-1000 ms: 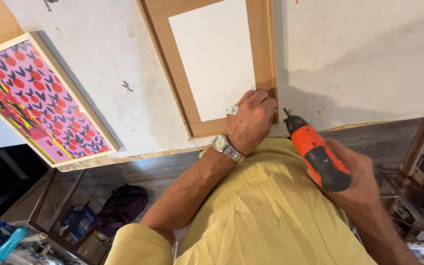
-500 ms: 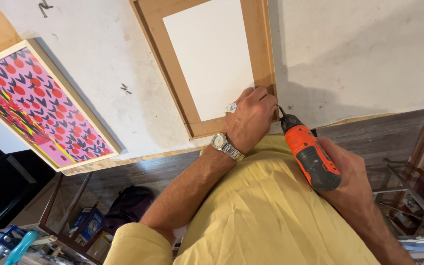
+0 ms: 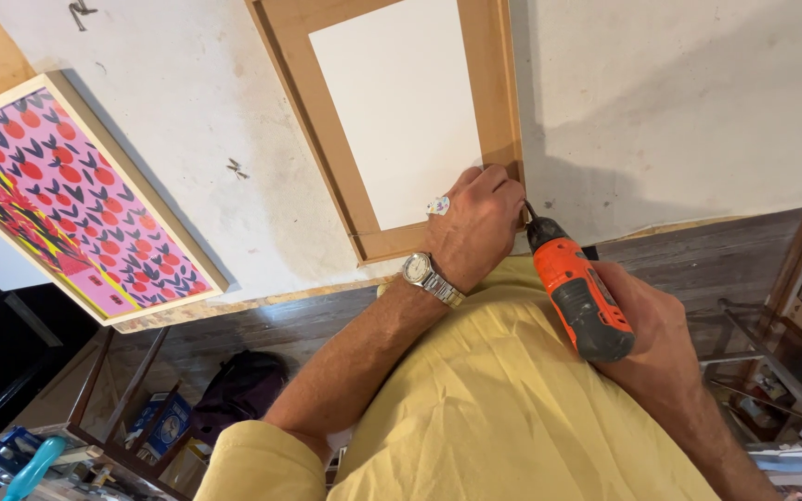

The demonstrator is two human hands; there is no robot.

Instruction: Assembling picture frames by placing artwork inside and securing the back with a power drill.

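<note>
A brown wooden frame (image 3: 327, 130) with a white board inside lies face down on the white-covered table (image 3: 679, 102). My left hand (image 3: 477, 223), with a ring and a wristwatch, presses down on the frame's near right corner, fingers curled against the wood. My right hand (image 3: 647, 339) grips an orange and black cordless drill (image 3: 575, 292). Its bit points up at that same corner, right beside my left fingers.
A light-framed picture (image 3: 67, 199) with a pink, red and yellow pattern lies on the table at the left. Below the table edge are a dark wooden floor, a dark bag (image 3: 239, 390), a blue box (image 3: 164, 425) and cluttered shelving (image 3: 791, 408) at the right.
The drill has moved up and left until its bit reaches the frame corner by my left hand. The view has shifted slightly; my left hand stays on the corner.
</note>
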